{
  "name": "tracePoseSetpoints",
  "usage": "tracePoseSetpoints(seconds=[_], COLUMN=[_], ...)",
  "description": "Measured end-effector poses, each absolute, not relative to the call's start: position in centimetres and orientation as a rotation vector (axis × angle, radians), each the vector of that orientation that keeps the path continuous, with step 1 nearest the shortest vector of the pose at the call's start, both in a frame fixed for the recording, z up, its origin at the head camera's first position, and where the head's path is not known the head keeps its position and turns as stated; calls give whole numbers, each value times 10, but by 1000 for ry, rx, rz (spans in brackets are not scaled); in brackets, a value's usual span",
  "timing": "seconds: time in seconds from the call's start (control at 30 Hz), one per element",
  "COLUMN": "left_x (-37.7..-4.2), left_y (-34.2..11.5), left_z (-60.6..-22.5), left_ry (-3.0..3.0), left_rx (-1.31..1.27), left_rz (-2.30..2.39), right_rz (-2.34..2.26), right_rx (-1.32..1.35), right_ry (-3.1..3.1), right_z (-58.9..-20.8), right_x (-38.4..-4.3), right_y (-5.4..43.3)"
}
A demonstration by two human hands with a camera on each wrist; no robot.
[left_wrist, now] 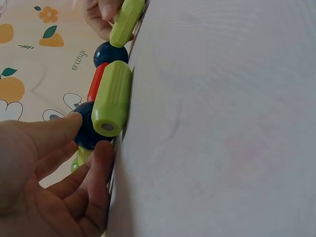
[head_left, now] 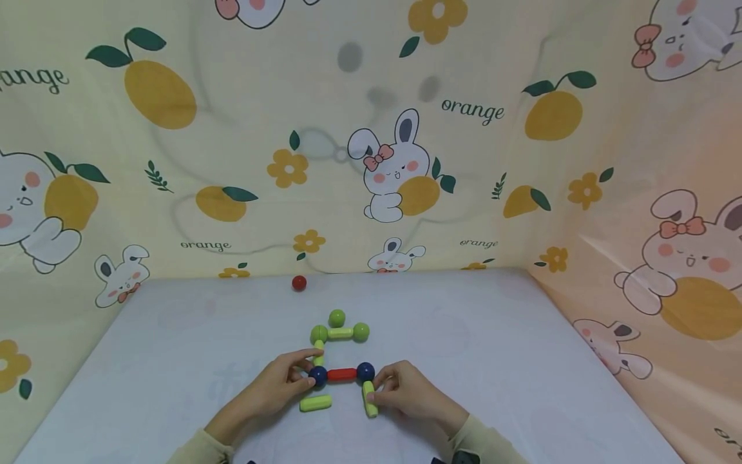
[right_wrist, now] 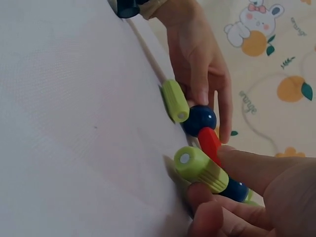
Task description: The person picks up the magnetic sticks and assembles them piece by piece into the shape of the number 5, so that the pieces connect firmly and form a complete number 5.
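Observation:
In the head view, a red rod (head_left: 342, 374) joins two blue balls. My left hand (head_left: 275, 385) pinches the left blue ball (head_left: 318, 376) between thumb and fingers. My right hand (head_left: 408, 390) grips a yellow-green rod (head_left: 370, 401) whose far end meets the right blue ball (head_left: 365, 372). From the left blue ball another yellow-green rod (head_left: 319, 346), partly behind my fingers, runs up to a green ball (head_left: 319, 334). A loose yellow-green rod (head_left: 315, 403) lies nearer me. The right wrist view shows a metal disc in the end of the gripped rod (right_wrist: 202, 168).
A crosswise yellow-green rod (head_left: 340, 333) links the upper green ball to a second green ball (head_left: 361, 332). Just behind it sits a third green ball (head_left: 337, 318). A red ball (head_left: 299, 283) lies by the back edge of the white tabletop (head_left: 493, 335), before a patterned cloth (head_left: 324, 206).

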State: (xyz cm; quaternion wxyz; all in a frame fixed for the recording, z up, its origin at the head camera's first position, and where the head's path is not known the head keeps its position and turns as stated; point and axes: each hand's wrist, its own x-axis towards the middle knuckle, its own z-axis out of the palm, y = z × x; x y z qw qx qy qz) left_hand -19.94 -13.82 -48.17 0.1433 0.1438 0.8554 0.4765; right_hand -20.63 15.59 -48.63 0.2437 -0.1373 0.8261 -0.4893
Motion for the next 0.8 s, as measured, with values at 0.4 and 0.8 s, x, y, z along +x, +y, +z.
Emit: tracePoseSetpoints(seconds=[0.4, 0.8], left_x=[-199, -199], left_y=[-139, -139], left_z=[-481, -481], left_ry=[2440, 2443], left_rx=[425, 409], left_rz=[1387, 1378], right_rz=[-1373, -1434], right_rx=[-403, -378], right_ry=[2162, 2105], right_z=[-485, -481], right_x=[-208, -202], right_y=[161, 157])
